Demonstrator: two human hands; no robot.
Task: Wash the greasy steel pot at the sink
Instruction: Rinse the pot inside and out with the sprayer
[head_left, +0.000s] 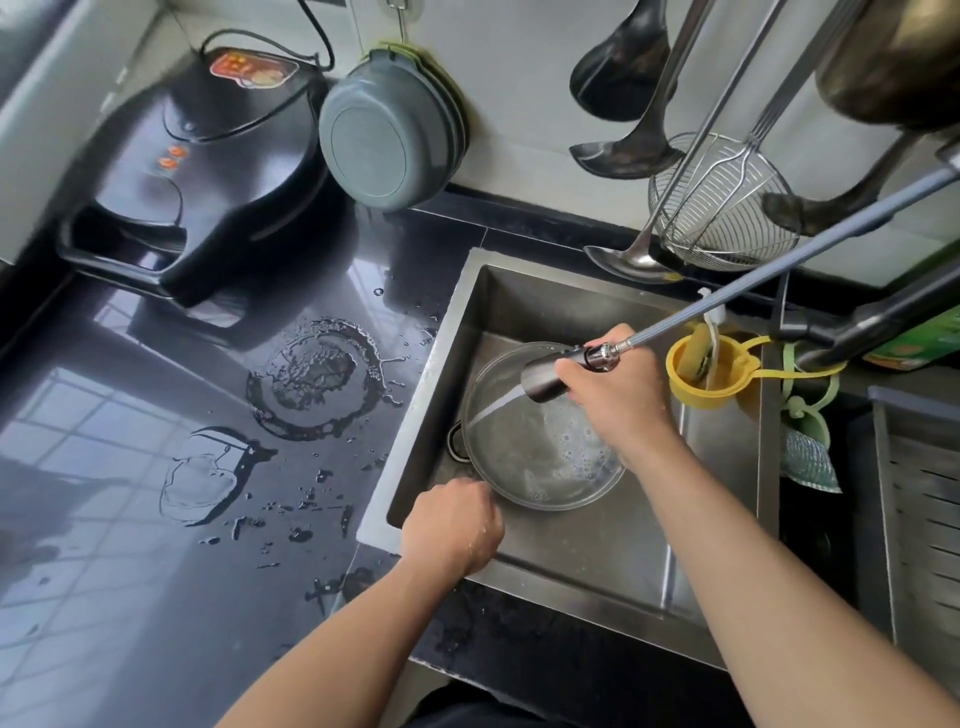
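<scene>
Nearest the camera, two bare forearms reach forward over the front rim of the steel sink (597, 618). The left hand (451, 525) is curled into a fist at the near-left edge of the steel pot (524, 467); it appears to grip the pot's rim, though the fingertips are hidden behind the knuckles. The pot sits inside the sink basin, tilted slightly, with one dark side handle showing on its left. Soapy, bubbly water lies in its bottom.

The right hand (613, 387) is wrapped around the pull-out sprayer head (545, 378), held just above the pot's far rim. A stream of water (501, 408) runs from the sprayer down and leftward into the pot. The sprayer's metal hose (779, 265) stretches up and to the right.

To the left of the sink, the black surface (130, 519) is wet, with a ring-shaped puddle (317, 376) and scattered droplets. Right of the sink, a yellow hanging strainer cup (696, 374) is on the sink's edge, with a green-patterned cloth (808, 457) beside it.

Farther back, a black electric griddle (197, 171) stands on the surface, and grey basins (389, 130) hang on the wall. Ladles (623, 88) and a wire skimmer (722, 202) hang at the upper right.
</scene>
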